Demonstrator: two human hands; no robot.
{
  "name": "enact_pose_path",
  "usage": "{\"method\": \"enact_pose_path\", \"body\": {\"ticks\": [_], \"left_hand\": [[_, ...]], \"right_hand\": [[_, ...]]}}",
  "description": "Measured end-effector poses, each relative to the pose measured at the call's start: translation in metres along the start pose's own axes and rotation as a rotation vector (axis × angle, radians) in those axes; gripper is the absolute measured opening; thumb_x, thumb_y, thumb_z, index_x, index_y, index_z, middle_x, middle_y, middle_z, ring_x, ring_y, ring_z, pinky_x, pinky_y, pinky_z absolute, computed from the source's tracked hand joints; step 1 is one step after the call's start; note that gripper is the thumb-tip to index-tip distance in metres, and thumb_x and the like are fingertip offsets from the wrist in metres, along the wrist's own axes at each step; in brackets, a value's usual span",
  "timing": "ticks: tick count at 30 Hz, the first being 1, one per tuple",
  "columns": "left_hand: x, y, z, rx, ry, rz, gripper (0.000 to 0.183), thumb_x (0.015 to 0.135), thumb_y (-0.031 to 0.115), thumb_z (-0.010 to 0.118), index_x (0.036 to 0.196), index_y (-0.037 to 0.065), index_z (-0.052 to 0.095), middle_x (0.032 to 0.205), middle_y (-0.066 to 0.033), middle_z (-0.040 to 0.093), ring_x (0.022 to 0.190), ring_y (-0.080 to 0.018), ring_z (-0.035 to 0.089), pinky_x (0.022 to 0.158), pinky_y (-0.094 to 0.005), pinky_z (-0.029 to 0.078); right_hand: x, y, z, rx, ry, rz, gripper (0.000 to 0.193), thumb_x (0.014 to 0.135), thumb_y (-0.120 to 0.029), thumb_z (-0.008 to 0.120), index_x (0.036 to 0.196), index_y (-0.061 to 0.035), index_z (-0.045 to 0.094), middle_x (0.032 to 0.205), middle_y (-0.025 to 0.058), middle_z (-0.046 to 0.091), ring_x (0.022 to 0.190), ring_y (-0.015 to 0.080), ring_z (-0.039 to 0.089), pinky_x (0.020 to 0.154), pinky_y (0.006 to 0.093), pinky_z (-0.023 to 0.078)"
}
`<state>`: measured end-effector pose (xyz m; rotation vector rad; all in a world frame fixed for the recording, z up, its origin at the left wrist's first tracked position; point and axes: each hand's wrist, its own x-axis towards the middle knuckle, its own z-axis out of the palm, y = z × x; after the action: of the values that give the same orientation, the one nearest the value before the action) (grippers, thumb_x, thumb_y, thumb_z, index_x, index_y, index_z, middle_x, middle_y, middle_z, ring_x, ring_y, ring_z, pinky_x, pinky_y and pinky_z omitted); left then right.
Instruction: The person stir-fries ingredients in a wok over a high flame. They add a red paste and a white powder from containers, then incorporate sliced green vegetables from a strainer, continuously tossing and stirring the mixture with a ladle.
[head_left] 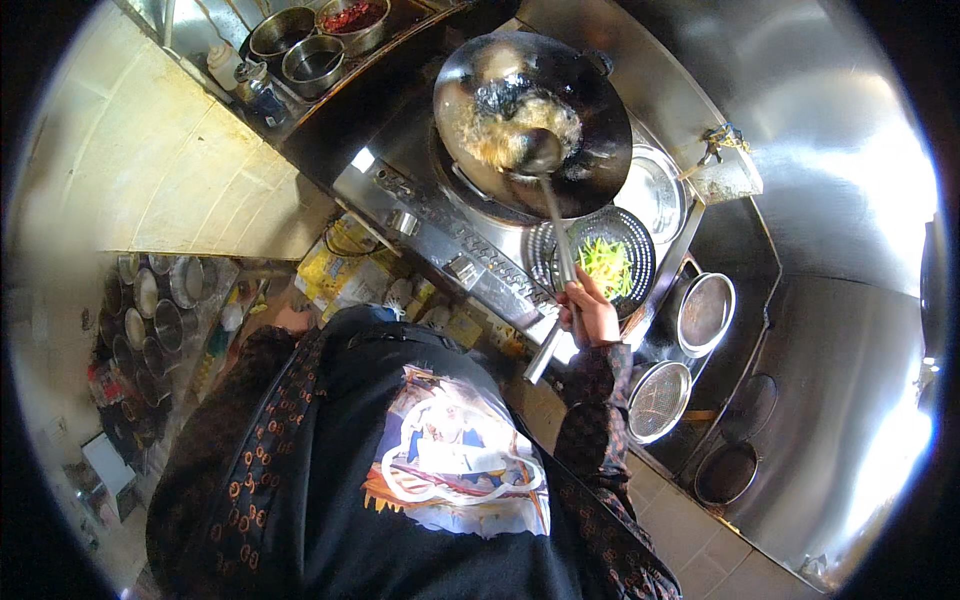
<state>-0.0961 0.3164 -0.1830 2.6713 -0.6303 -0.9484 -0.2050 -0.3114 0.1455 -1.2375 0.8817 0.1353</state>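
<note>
While right grip [596,312] clamps ladle [541,153] in wok [598,105], handle [558,228] crosses strainer [642,246] of greens [605,266] — bowl [668,190] beside; left grip [292,318]: can't tell.

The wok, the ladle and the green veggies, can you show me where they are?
Wok [606,125]: head view, on the bare dark inner wall, right side.
Ladle [557,218]: head view, on the handle.
Green veggies [606,264]: head view, on the middle of the pile.
</note>
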Motion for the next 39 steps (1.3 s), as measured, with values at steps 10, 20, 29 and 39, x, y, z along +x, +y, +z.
{"method": "enact_pose_path", "body": {"ticks": [10,20,29,39], "left_hand": [[0.026,-0.04,-0.004,-0.016,-0.008,0.097,0.039,0.092,0.042,0.051,0.106,0.011,0.071,0.091,-0.019,0.07,0.086,-0.0367,0.067,0.075,-0.0464,0.053],[0.022,-0.003,-0.036,-0.342,0.201,-0.301,0.05,0.076,0.046,0.074,0.095,0.0,0.068,0.085,-0.0185,0.069,0.079,-0.0346,0.065,0.07,-0.0452,0.052],[0.015,-0.041,-0.013,-0.525,0.192,-0.183,0.055,0.072,0.044,0.08,0.102,-0.001,0.07,0.094,-0.0163,0.071,0.088,-0.0312,0.066,0.079,-0.0413,0.053],[0.002,0.034,-0.095,-0.292,0.11,-0.377,0.057,0.077,0.047,0.068,0.123,0.013,0.064,0.118,-0.021,0.066,0.106,-0.0369,0.065,0.089,-0.0451,0.052]], "right_hand": [[0.04,0.007,0.097,0.414,-0.227,-0.018,0.055,0.1,-0.014,0.054,0.151,-0.0153,0.035,0.082,0.0072,0.06,0.058,0.0151,0.055,0.047,0.0285,0.045],[0.047,-0.007,0.112,-0.16,0.204,-0.207,0.059,0.095,-0.012,0.059,0.149,-0.0123,0.037,0.076,0.007,0.06,0.05,0.0131,0.053,0.04,0.0274,0.043],[0.018,0.016,0.054,-0.567,0.244,-0.28,0.065,0.092,-0.008,0.062,0.151,-0.0084,0.036,0.085,0.0093,0.065,0.067,0.0176,0.062,0.058,0.0323,0.053],[0.029,0.009,0.109,0.723,-0.283,0.021,0.03,0.101,-0.018,0.055,0.13,-0.0123,0.048,0.088,0.0048,0.053,0.06,0.0073,0.044,0.048,0.0207,0.041]]}}
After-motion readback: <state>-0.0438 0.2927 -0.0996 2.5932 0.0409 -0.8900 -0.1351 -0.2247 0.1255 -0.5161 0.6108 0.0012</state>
